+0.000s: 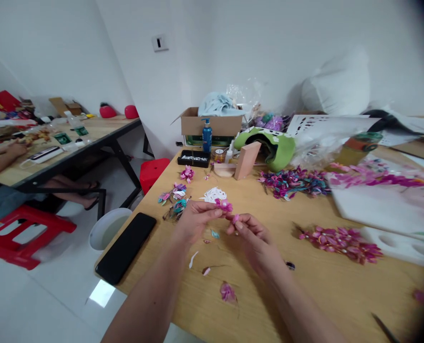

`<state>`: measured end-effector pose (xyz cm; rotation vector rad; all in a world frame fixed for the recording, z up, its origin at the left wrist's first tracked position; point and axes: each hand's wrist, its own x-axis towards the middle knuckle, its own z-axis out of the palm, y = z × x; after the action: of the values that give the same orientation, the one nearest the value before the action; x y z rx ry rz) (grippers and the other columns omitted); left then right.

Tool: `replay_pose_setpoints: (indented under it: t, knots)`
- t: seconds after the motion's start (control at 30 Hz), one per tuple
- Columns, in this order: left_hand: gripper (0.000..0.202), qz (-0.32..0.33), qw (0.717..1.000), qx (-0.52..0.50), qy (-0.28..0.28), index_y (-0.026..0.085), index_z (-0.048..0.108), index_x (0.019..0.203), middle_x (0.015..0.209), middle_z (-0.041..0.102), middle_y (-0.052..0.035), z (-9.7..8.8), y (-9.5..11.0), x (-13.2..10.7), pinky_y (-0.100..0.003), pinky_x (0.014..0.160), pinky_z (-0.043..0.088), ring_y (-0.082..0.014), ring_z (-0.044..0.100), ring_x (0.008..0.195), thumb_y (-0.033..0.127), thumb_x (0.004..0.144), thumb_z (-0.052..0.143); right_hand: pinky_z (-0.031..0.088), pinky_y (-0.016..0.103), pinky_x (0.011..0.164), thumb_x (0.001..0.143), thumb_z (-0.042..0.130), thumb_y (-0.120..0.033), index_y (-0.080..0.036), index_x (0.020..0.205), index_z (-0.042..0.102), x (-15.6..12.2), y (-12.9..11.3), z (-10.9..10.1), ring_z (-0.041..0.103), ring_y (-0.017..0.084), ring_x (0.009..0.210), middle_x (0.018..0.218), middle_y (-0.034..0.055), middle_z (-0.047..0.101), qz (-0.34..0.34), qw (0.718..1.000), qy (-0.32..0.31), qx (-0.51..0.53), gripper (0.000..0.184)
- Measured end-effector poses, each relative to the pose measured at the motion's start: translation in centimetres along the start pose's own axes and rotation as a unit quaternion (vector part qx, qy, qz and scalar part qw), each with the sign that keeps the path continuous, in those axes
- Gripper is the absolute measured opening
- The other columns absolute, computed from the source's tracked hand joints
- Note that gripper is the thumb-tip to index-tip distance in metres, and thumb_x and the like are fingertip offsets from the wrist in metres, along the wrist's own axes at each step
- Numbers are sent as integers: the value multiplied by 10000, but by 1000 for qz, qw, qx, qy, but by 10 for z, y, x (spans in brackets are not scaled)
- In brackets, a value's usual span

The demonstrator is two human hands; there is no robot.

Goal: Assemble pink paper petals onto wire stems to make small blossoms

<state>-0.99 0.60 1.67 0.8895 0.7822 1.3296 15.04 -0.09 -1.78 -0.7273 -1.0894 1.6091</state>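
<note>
Our left hand [200, 215] pinches a magenta artificial flower [224, 205], our right hand [253, 233] a small pink blossom [235, 218], both above the wooden table [274, 209]. Likely light, soft, crushable; we'd grip at the base.

**Bare left forearm [149, 290] carries one small spot [154, 302]**

The left forearm is wide toward the elbow and narrows to a slim wrist [184, 233], its skin smooth around that single mark. The right forearm [294, 295] is uncovered too, with a similar taper. The left hand [197, 219] and right hand [251, 238] are bare, with slender fingers [207, 206]. Fingernails are too small and blurred to make out.
</note>
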Motion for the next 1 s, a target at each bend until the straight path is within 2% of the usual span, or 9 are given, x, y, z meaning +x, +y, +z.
replay_pose_setpoints:
  t: [0.13, 0.23, 0.4, 0.47, 0.6, 0.73, 0.9, 1.0]
  knots:
    - [148, -10, 994, 102, -30, 132, 761, 782, 736, 736, -63, 0, -9, 0, -291, 743, 473, -157, 647, 693, 214, 660, 763, 383, 285, 710, 781, 678, -373, -212, 852, 599, 2, 3, 1, 525, 145, 651, 613, -15, 598, -15, 999, 0, 30, 193]
    - [150, -6, 992, 123, -34, 138, 762, 795, 760, 729, -62, 0, -12, 0, -300, 762, 458, -161, 632, 716, 224, 672, 753, 370, 267, 668, 779, 675, -394, -195, 821, 607, 3, 4, -2, 498, 134, 616, 595, -15, 587, -6, 1000, 1, 2, 214]
    - [115, 3, 986, 149, -80, 141, 766, 763, 754, 707, -59, 4, -9, -2, -288, 751, 436, -159, 614, 728, 229, 708, 717, 360, 262, 637, 747, 686, -442, -175, 712, 601, 4, 5, -4, 479, 132, 593, 584, -5, 580, 17, 999, 2, -48, 283]
    - [107, 4, 986, 148, -77, 144, 767, 751, 748, 702, -60, 4, -8, -1, -290, 753, 433, -162, 612, 732, 226, 702, 718, 356, 258, 635, 747, 680, -451, -173, 698, 595, 4, 4, -4, 474, 127, 591, 583, -7, 579, 15, 998, 0, -56, 294]
    - [106, -8, 993, 111, -39, 135, 762, 726, 742, 700, -66, 3, -11, 1, -313, 784, 428, -179, 612, 753, 213, 657, 745, 363, 260, 635, 774, 639, -470, -171, 729, 596, 3, -1, -3, 490, 131, 603, 607, 3, 597, 0, 993, -10, -117, 305]
    - [62, -22, 998, 51, -22, 130, 755, 678, 677, 694, -51, 5, -11, 1, -304, 764, 424, -157, 593, 698, 182, 645, 748, 366, 257, 598, 807, 573, -509, -176, 736, 563, 0, -6, 0, 488, 135, 586, 601, 5, 592, -11, 983, -23, -180, 341]
    - [49, -59, 997, -46, 2, 145, 734, 609, 654, 706, -42, 8, -7, 1, -292, 737, 462, -148, 613, 667, 131, 592, 778, 371, 254, 588, 841, 525, -505, -180, 723, 547, -2, -6, 3, 484, 132, 576, 600, 6, 595, -13, 977, -51, -204, 346]
    - [83, -76, 991, -104, 26, 129, 721, 623, 681, 715, -46, 3, -4, 2, -281, 723, 496, -145, 638, 668, 118, 567, 782, 393, 264, 617, 837, 521, -516, -172, 750, 594, 0, -3, 1, 524, 148, 637, 691, 34, 637, -27, 975, -32, -217, 362]
